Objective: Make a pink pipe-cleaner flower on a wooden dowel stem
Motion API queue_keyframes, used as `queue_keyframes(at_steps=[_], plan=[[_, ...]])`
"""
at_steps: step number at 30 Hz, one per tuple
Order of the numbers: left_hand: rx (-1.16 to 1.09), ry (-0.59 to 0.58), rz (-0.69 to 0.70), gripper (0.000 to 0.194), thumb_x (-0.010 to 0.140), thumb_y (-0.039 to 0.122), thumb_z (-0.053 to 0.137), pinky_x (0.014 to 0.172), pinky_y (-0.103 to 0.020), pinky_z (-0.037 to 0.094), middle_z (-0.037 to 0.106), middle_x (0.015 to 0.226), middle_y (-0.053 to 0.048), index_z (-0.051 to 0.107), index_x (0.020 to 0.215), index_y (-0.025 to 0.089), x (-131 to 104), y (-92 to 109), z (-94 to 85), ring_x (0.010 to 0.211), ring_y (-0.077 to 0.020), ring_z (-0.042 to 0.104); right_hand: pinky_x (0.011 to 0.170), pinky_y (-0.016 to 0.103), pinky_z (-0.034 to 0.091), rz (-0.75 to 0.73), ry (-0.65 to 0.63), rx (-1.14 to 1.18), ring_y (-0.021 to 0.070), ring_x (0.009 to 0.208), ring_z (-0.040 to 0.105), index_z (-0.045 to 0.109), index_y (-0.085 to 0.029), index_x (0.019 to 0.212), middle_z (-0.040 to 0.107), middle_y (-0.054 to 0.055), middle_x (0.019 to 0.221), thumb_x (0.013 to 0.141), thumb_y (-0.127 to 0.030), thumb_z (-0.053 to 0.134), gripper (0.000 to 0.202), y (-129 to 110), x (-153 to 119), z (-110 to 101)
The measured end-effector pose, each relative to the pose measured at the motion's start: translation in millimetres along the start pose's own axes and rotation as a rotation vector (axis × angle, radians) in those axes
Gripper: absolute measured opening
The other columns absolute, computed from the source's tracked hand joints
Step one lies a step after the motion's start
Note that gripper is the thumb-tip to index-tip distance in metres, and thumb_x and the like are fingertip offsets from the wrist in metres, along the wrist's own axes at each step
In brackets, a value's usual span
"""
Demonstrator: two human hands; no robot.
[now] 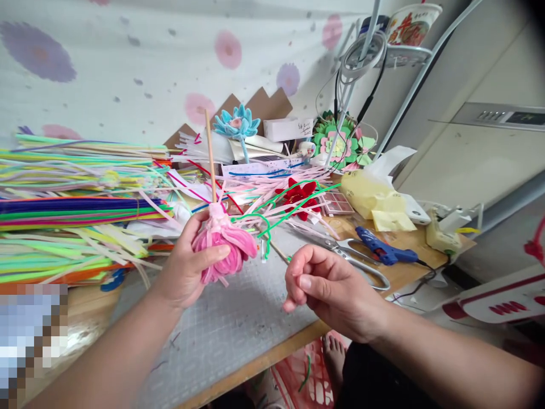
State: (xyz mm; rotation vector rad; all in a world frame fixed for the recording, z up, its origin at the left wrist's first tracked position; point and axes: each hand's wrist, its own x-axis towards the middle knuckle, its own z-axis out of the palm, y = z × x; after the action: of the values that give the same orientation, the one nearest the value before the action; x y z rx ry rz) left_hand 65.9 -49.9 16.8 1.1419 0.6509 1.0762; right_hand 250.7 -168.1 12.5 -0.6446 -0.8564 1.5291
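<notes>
Well, pink flower (230,253) (stick (210,159) up) in left hand (187,270), right hand (327,284) curled.

Left hand (189,264) clasps firmly; right hand (330,287) curls loosely.

We record the flower (225,250) as deep pink with paler pink at its base, the star-shaped bloom (297,197) as red, and the upright blossom (237,122) as light blue with a pale pink centre. We note a grey cutting mat (213,335) with a fine grid, a blue glue gun (385,246), and a bundle of stems (80,210) striped dark blue, green, pink and orange. We observe a white curtain (157,34) patterned with pink and purple round blooms and small grey specks.
</notes>
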Motion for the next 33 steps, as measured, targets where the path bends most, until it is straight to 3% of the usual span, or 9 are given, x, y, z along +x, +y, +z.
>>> queue_keyframes(at_steps=[15,23,31,33], plan=[[-0.014,0.011,0.0,0.052,0.062,0.014,0.077,0.063,-0.021,0.049,0.064,0.09,0.002,0.058,0.109,0.024,-1.0,0.0,-0.6,0.076,-0.0138,0.058,0.067,0.022,0.057,-0.045,-0.01,0.054,0.0043,0.054,0.056,0.063,-0.018,0.087,0.063,-0.005,0.063,0.074,-0.022,0.078,0.02,-1.0,-0.2,2.7],[-0.003,0.011,-0.01,0.056,0.06,0.016,0.079,0.063,-0.022,0.049,0.064,0.091,0.002,0.058,0.11,0.025,-1.1,0.0,1.0,0.078,-0.0154,0.058,0.06,0.022,0.057,-0.088,0.033,0.034,0.005,0.048,0.045,0.062,-0.019,0.084,0.053,-0.007,0.052,0.079,-0.026,0.073,0.014,-1.1,-2.7,7.7],[-0.017,-0.006,-0.014,0.053,0.062,0.015,0.078,0.063,-0.021,0.051,0.064,0.092,0.002,0.058,0.11,0.025,-2.5,0.3,-0.4,0.078,-0.0146,0.059,0.044,0.016,0.051,-0.119,0.025,0.073,0.0032,0.04,0.019,0.062,-0.021,0.09,0.028,-0.013,0.047,0.084,-0.029,0.067,0.012,3.5,-1.2,4.1],[-0.03,-0.019,-0.014,0.052,0.063,0.015,0.078,0.062,-0.021,0.052,0.064,0.091,0.003,0.057,0.11,0.027,-2.4,-0.4,-1.5,0.075,-0.0141,0.059,0.045,0.016,0.05,-0.049,-0.044,0.02,0.0019,0.038,0.026,0.063,-0.019,0.088,0.035,-0.012,0.048,0.083,-0.03,0.068,0.013,2.3,-4.9,0.6]])
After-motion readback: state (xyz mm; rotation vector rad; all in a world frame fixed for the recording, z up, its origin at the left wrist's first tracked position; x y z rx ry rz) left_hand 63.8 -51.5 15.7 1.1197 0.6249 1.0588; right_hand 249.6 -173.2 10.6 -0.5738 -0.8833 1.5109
